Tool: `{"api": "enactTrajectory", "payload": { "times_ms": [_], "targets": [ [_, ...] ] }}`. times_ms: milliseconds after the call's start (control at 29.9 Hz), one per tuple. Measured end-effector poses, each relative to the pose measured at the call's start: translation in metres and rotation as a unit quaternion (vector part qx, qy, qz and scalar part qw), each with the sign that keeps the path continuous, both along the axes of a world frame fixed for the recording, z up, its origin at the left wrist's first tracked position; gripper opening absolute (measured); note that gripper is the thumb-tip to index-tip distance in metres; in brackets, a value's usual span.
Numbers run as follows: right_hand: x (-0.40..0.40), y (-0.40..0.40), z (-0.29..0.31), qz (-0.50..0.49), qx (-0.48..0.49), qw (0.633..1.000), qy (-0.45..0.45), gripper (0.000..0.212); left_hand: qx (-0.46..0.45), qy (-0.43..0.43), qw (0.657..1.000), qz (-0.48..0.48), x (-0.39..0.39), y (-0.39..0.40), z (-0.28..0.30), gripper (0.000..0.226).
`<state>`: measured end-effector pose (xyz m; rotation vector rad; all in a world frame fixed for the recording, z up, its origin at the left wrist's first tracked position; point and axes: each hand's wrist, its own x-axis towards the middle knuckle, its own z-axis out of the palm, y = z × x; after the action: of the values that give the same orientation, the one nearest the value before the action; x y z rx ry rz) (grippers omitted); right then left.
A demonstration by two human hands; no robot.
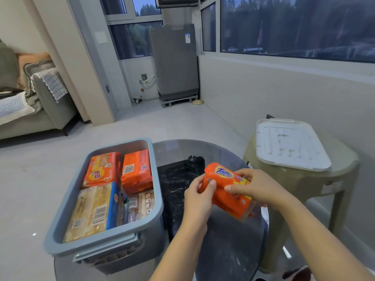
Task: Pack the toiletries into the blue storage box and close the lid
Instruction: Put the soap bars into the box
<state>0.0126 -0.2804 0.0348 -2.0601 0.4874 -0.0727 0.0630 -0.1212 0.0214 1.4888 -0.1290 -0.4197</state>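
Head view. Nearest the camera: two bare forearms reaching over a round glass worktop (229, 250).

Left hand (199, 196): closed on the near-left end of the orange soap pack (228, 189), thumb on its top face. Right hand (257, 187): closed over the pack's right side, fingers (236, 188) wrapped across the top. Both hands hold the one item; it is off the worktop, to the right of the blue storage box (157, 183) and apart from it.

Soap pack, orientation: a brick-shaped bundle, long axis running from upper left to lower right, printed brand face up and toward the camera, far-left end tilted slightly higher.

Blue storage box: open, on the left part of the worktop, already holding two orange packs at the far end and pale wrapped packs at the near end. Little free floor shows; the gaps look narrow.

Lid (290, 145): white, lying flat on a beige stool (304, 189), to the right of the box and well apart from it.

Step in hand, judged: carry the pack left over the box rim and seat it. Done well, it would be turned so its long axis matches a remaining gap or laid flat on the packs, kept below the rim so the lid can close.
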Motion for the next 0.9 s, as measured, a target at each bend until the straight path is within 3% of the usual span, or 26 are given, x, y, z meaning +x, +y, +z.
{"api": "enactTrajectory", "payload": {
  "times_ms": [200, 367, 535, 601, 668, 735, 835, 902],
  "targets": [
    [-0.017, 0.03, 0.048, -0.039, 0.169, 0.978, -0.119, 0.062, -0.061, -0.087, 0.994, 0.026, -0.011, 0.015, 0.043, 0.059],
    [-0.013, 0.057, 0.079, 0.008, 0.255, 0.953, -0.163, 0.067, -0.087, -0.172, 0.981, 0.026, -0.007, 0.046, 0.082, 0.038],
    [0.007, 0.095, 0.093, 0.082, 0.302, 0.938, -0.149, 0.063, -0.127, -0.144, 0.981, 0.026, 0.007, 0.085, 0.102, 0.044],
    [0.016, 0.114, 0.094, 0.084, 0.289, 0.944, -0.138, 0.063, -0.112, -0.119, 0.986, 0.013, 0.015, 0.103, 0.104, 0.056],
    [0.024, 0.132, 0.094, 0.068, 0.259, 0.956, -0.121, 0.077, -0.076, -0.109, 0.991, 0.009, 0.024, 0.122, 0.104, 0.065],
    [0.031, 0.147, 0.096, 0.053, 0.211, 0.971, -0.098, 0.083, -0.051, -0.108, 0.993, 0.008, 0.032, 0.138, 0.102, 0.051],
    [0.039, 0.16, 0.1, 0.048, 0.145, 0.986, -0.071, 0.067, 0.01, -0.11, 0.994, 0.001, 0.04, 0.155, 0.101, 0.035],
    [0.045, 0.166, 0.104, 0.057, 0.107, 0.991, -0.049, 0.058, 0.052, -0.106, 0.993, -0.012, 0.043, 0.162, 0.103, 0.055]
  ]
}}
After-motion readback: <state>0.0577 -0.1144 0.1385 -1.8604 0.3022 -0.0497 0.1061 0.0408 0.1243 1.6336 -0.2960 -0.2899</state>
